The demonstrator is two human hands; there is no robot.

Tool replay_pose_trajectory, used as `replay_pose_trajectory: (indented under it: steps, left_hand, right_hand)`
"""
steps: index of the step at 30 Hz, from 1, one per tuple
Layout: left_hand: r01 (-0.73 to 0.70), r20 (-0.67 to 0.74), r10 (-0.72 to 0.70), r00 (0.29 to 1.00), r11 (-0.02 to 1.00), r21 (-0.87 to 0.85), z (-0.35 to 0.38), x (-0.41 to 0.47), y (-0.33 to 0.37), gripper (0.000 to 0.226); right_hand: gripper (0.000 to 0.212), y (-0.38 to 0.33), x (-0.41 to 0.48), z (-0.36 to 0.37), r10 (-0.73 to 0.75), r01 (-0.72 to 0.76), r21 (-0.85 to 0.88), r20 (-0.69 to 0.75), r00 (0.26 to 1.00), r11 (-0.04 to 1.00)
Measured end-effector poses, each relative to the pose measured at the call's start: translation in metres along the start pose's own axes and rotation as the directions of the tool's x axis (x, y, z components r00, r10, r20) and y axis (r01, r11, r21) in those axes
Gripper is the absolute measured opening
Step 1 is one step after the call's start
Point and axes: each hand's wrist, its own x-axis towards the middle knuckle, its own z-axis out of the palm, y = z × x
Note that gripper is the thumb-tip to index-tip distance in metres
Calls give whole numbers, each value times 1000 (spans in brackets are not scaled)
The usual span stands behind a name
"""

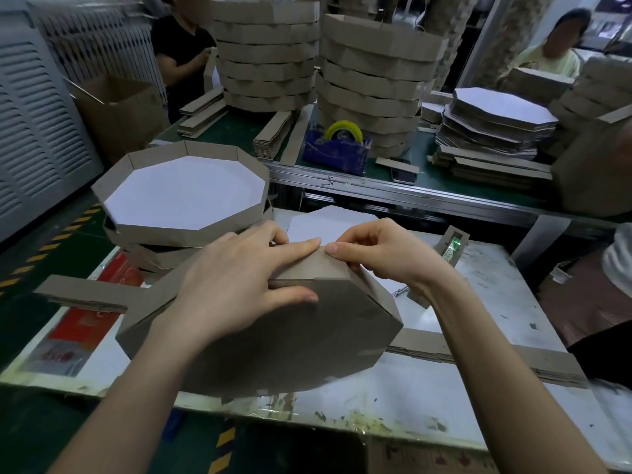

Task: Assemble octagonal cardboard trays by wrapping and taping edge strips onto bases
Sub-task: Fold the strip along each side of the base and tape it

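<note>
An octagonal brown cardboard tray (pixel 290 340) lies upside down and tilted on the white table (pixel 478 388), its edge strip wrapped around the base. My left hand (pixel 236 285) presses on its far edge, thumb on the bottom face and index finger along the top rim. My right hand (pixel 383 254) pinches the same rim from the right, fingertips meeting the left index. A loose end of the edge strip (pixel 85 292) sticks out to the left. Whether tape sits under my fingers is hidden.
A finished tray with white inside (pixel 184 193) tops a short stack at left. A tape dispenser (pixel 453 246) stands right of my hands, another with yellow tape (pixel 342 138) behind. Tall tray stacks (pixel 369 83), flat bases (pixel 496 121) and strip piles (pixel 485 362) surround. Two people work behind.
</note>
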Motion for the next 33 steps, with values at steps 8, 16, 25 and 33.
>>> replay_pose_trajectory:
  steps: [8, 16, 25, 33]
  left_hand:
    - [16, 23, -16, 1000, 1000, -5, -2, 0, 1, 89]
    - [39, 34, -39, 999, 999, -4, 0, -1, -2, 91]
    - [-13, 56, 17, 998, 998, -65, -4, 2, -2, 60]
    - [-21, 53, 24, 998, 998, -55, -1, 9, 2, 62]
  right_hand:
    - [63, -5, 10, 11, -103, 106, -56, 55, 993, 993]
    - [59, 10, 15, 5, -106, 107, 4, 134, 985, 994]
    - [34, 48, 24, 5, -210, -33, 501, 421, 883, 865]
    - [35, 58, 32, 0, -232, -131, 621, 469, 852, 773]
